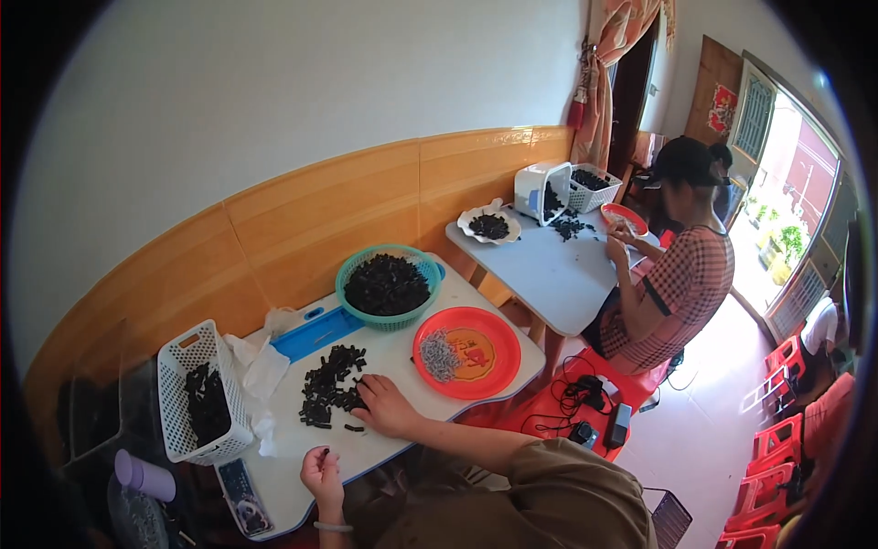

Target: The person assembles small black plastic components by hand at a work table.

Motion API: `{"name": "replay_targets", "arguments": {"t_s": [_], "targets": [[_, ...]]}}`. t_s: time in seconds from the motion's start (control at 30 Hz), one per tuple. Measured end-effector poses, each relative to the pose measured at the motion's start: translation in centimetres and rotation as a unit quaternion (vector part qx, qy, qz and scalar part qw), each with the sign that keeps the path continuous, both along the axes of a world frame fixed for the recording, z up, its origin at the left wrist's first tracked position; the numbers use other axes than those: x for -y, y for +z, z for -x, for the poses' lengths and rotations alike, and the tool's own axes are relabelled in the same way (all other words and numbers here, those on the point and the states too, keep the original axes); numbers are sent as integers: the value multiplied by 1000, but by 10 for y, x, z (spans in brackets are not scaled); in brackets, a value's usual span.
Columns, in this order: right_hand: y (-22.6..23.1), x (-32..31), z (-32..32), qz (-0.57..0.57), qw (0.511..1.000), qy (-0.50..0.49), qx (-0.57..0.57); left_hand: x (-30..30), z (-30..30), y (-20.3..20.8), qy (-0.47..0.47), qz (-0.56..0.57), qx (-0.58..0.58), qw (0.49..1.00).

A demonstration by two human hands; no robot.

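My left hand (322, 478) is at the front edge of the white table (283, 476), thumb and fingers pinched on a small black cylindrical piece. My right hand (388, 408) lies at the right side of a loose pile of short black cylindrical pieces (329, 382), fingers stretched out and touching its edge. One black piece lies apart, just below the pile. To the right of that hand is a red plate (498, 366) with a heap of small silvery metal parts (441, 355) on its left half. Behind it stands a teal basket (389, 322) full of black pieces.
A white basket (240, 423) with black pieces stands at the left, near a phone (243, 496) and a lilac cup (146, 476). A blue tray (315, 333) lies behind the pile. Another person (695, 274) works at the adjoining table (549, 274); a red stool (558, 412) holds cables and devices.
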State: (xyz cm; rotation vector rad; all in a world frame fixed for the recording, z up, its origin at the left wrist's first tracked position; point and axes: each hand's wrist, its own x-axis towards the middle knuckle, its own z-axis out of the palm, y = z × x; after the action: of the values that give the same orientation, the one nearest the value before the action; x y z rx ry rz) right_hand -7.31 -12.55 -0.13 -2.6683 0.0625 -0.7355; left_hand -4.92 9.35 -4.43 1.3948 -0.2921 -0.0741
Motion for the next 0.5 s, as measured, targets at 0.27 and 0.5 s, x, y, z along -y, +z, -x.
{"name": "replay_targets", "arguments": {"t_s": [0.27, 0.5], "targets": [[3, 1, 14, -65, 993, 22, 100, -4, 2, -5, -18, -9, 16, 1000], [131, -101, 51, -181, 820, 498, 215, -2, -4, -17, 27, -112, -38, 993]]}}
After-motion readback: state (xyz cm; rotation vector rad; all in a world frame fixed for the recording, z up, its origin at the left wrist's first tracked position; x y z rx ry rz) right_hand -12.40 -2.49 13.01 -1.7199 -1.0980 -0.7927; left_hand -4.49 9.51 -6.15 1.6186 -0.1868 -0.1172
